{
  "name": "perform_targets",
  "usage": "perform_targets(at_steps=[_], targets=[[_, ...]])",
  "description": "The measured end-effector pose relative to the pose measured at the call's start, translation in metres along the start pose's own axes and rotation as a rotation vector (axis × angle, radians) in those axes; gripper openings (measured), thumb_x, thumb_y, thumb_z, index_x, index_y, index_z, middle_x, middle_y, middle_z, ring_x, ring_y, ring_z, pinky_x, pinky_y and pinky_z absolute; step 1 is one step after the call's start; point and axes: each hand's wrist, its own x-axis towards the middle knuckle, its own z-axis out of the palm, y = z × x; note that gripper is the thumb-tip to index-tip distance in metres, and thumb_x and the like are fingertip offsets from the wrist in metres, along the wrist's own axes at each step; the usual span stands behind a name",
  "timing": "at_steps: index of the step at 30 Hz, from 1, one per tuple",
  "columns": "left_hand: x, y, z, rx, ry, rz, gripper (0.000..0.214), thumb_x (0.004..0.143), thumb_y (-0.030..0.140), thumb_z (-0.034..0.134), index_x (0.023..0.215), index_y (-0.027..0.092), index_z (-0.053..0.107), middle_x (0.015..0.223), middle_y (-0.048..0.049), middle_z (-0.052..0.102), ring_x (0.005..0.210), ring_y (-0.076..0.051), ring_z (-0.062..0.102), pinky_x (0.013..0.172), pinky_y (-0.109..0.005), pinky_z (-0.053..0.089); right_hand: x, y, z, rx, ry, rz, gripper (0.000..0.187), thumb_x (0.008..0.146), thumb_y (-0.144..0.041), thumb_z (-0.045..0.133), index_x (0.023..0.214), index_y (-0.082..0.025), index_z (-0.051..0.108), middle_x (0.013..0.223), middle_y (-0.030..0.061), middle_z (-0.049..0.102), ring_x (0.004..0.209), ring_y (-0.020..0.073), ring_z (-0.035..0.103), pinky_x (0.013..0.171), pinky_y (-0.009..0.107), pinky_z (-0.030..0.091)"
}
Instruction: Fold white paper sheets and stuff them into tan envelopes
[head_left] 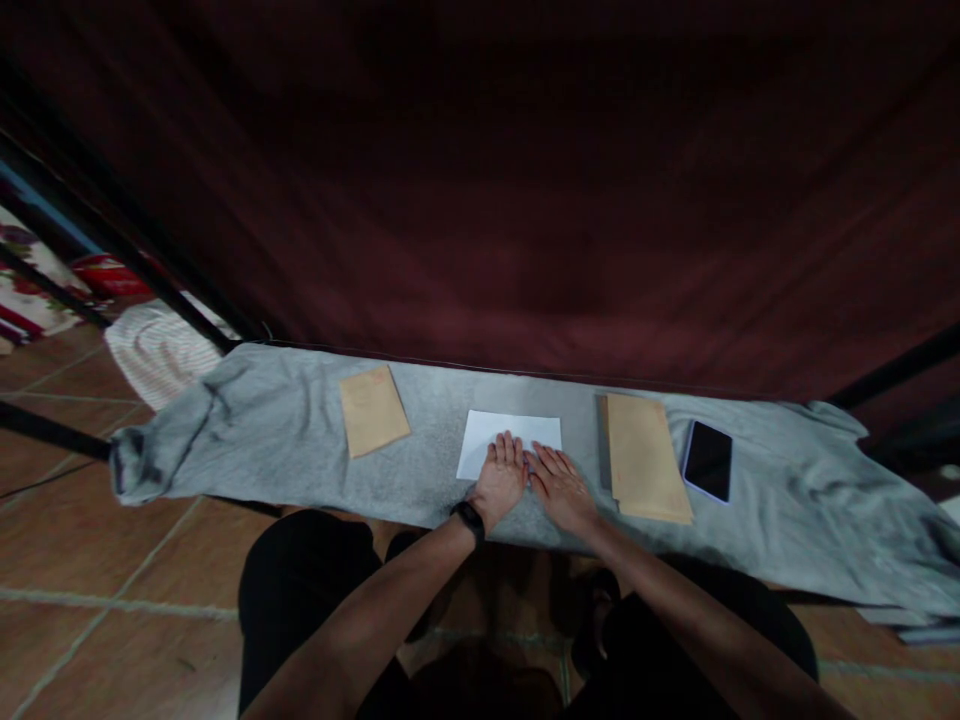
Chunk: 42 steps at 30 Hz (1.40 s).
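A white sheet of paper (480, 440) lies flat on the grey cloth (292, 450) in front of me. My left hand (502, 475) rests palm down on its lower part, fingers stretched out, with a dark band on the wrist. Beside it, my right hand (561, 488) lies flat over the paper's lower right part, fingers extended. The two hands nearly meet at the fingers and cover the sheet's near edge. Neither one grips anything. To the right sits a stack of brown envelopes (646, 450); a single brown envelope (373, 410) lies at the left.
A phone (708, 461) with a dark screen lies right of the envelope stack. Behind the cloth hangs a dark red curtain (480, 260). Black metal bars (56, 430) stand at the left, near a striped cloth (165, 345). Below is a tiled floor (135, 610).
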Motion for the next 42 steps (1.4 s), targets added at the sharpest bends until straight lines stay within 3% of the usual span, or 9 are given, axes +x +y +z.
perform_targets(at_steps=[8,13,18,23,26,32,36,42], targets=[[0.002,-0.001,0.004,0.037,0.015,0.023,0.054,0.098,0.019,0.037,0.146,-0.004,0.04,0.15,-0.0323,0.041,0.143,-0.038,0.038,0.111,-0.054,0.035,0.016,-0.001,-0.013,0.04,-0.005,0.02,0.046,0.102,-0.027,0.034,0.143,-0.02,0.052,0.154,0.0076,0.046,0.14,0.0236,0.043,0.117,0.043,0.031],[0.002,-0.001,0.004,0.036,0.028,0.037,0.053,0.097,0.018,0.038,0.145,-0.005,0.041,0.149,-0.0338,0.041,0.143,-0.039,0.038,0.112,-0.054,0.035,0.019,0.001,-0.007,0.073,0.015,-0.015,0.049,0.104,-0.027,0.028,0.148,-0.016,0.046,0.159,0.0091,0.038,0.146,0.0212,0.033,0.122,0.041,0.021],[0.0,-0.003,0.006,0.029,0.049,0.038,0.054,0.095,0.015,0.039,0.147,-0.002,0.04,0.149,-0.031,0.043,0.144,-0.036,0.038,0.112,-0.054,0.034,0.025,0.0,0.003,0.085,0.047,0.018,0.049,0.103,-0.025,0.029,0.148,-0.015,0.046,0.158,0.0096,0.039,0.146,0.0221,0.034,0.123,0.041,0.019],[-0.011,-0.016,0.015,-0.102,0.139,-0.007,0.055,0.1,0.026,0.036,0.153,0.011,0.033,0.158,-0.0172,0.038,0.148,-0.027,0.032,0.12,-0.049,0.028,0.038,-0.003,0.01,0.048,0.096,0.023,0.049,0.103,-0.028,0.031,0.149,-0.015,0.045,0.159,0.011,0.036,0.148,0.0253,0.031,0.122,0.047,0.02],[-0.013,-0.024,0.018,-0.152,0.126,-0.013,0.054,0.101,0.029,0.032,0.154,0.018,0.033,0.161,-0.0101,0.035,0.15,-0.024,0.028,0.122,-0.048,0.025,0.041,-0.004,0.013,0.012,0.121,0.008,0.05,0.104,-0.03,0.031,0.151,-0.017,0.042,0.161,0.009,0.033,0.148,0.0257,0.03,0.122,0.049,0.02],[0.015,-0.032,0.012,-0.175,0.023,-0.06,0.053,0.101,0.027,0.028,0.152,0.016,0.038,0.158,-0.0084,0.038,0.149,-0.025,0.029,0.121,-0.048,0.027,0.042,-0.003,0.017,-0.004,0.114,-0.013,0.052,0.103,-0.033,0.035,0.153,-0.019,0.037,0.159,0.0068,0.036,0.148,0.0256,0.031,0.122,0.05,0.02],[0.032,-0.041,0.01,-0.158,0.027,-0.089,0.053,0.102,0.029,0.027,0.153,0.018,0.037,0.159,-0.0063,0.036,0.15,-0.024,0.027,0.122,-0.048,0.025,0.043,-0.001,0.019,-0.03,0.134,-0.007,0.051,0.104,-0.037,0.035,0.151,-0.018,0.042,0.16,0.0082,0.034,0.148,0.0261,0.031,0.122,0.049,0.02],[0.021,-0.066,0.014,-0.1,0.106,-0.176,0.055,0.102,0.033,0.027,0.153,0.014,0.037,0.159,-0.0094,0.037,0.15,-0.026,0.027,0.121,-0.048,0.025,0.042,0.009,0.019,-0.088,0.167,0.072,0.056,0.103,-0.044,0.037,0.153,-0.017,0.039,0.161,0.0123,0.031,0.147,0.0263,0.032,0.122,0.046,0.022]])
